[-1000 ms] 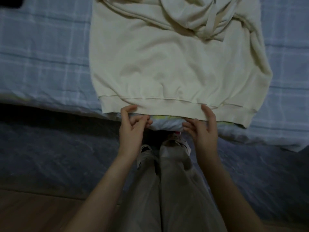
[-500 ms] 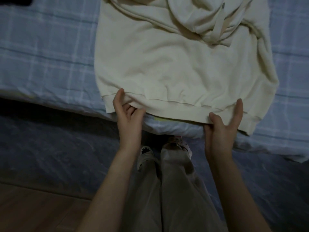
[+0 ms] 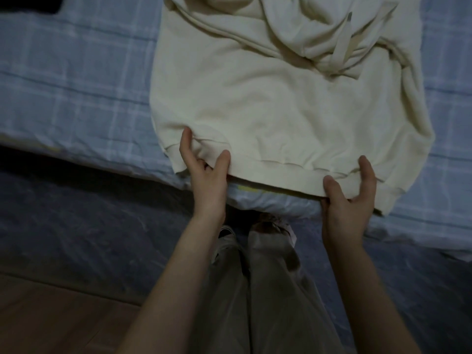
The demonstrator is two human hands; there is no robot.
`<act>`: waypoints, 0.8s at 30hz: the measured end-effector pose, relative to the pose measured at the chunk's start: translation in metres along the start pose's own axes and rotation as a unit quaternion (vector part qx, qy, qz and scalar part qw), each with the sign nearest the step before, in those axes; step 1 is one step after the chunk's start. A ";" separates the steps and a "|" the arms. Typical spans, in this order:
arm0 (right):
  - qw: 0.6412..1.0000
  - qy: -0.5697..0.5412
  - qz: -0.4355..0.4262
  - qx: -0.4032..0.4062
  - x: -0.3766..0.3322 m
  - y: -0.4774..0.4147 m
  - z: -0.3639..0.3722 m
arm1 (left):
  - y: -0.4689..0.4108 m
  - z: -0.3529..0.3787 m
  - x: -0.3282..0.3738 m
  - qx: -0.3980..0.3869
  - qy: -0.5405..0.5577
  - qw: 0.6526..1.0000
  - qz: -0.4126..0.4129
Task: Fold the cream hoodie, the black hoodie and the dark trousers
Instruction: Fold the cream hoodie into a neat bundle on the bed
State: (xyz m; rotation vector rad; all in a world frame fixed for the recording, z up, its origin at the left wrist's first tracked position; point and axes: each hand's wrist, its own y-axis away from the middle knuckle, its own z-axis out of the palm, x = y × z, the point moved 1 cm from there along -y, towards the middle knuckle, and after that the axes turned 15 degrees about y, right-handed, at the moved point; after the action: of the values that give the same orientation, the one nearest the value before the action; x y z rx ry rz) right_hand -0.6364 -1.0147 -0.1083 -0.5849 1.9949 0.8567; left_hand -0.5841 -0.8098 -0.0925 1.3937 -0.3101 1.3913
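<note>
The cream hoodie (image 3: 281,111) is spread front-down or front-up, which cannot be told, on a blue checked bed sheet (image 3: 76,85), with its hood (image 3: 306,29) and a flat drawstring (image 3: 342,44) bunched at the far end and its ribbed hem (image 3: 275,172) laid along the near edge of the bed. The fabric is judged to be thick, soft fleece: light enough to be lifted with two hands, limp, not slippery, and likely to sag in the middle if it is raised by the corners alone. The hem is the firmest part, so it is best taken towards both of its ends. The hem is gripped at its left part by the left hand (image 3: 207,180), with thumb and forefinger spread on top and the remaining fingers tucked beneath, where the cloth is puckered. The right part of the hem is pinched by the right hand (image 3: 347,200), just short of the right corner. A dark item (image 3: 30,3) is seen at the far left corner; it cannot be identified.
</note>
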 end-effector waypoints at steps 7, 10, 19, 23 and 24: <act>0.998 0.040 -0.050 0.022 -0.029 0.002 -0.010 | 0.008 0.002 0.015 0.017 0.002 0.994 0.111; 0.993 0.064 -0.094 0.041 -0.055 -0.005 -0.018 | 0.003 0.012 0.032 -0.006 -0.028 0.989 0.144; 0.979 0.062 -0.188 0.050 -0.150 -0.063 -0.015 | -0.046 0.088 0.094 -0.053 -0.019 0.973 0.223; 0.962 0.082 -0.258 0.033 -0.198 -0.119 0.000 | -0.092 0.135 0.123 -0.061 -0.029 0.955 0.287; 0.958 0.091 -0.270 0.024 -0.209 -0.135 0.005 | -0.104 0.147 0.129 -0.064 -0.036 0.951 0.302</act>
State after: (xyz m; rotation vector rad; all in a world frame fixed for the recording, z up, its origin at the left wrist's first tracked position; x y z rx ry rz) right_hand -0.4355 -1.0831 0.0209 -1.1467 1.8655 0.4270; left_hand -0.3859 -0.8248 0.0054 1.2940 -0.9186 1.7725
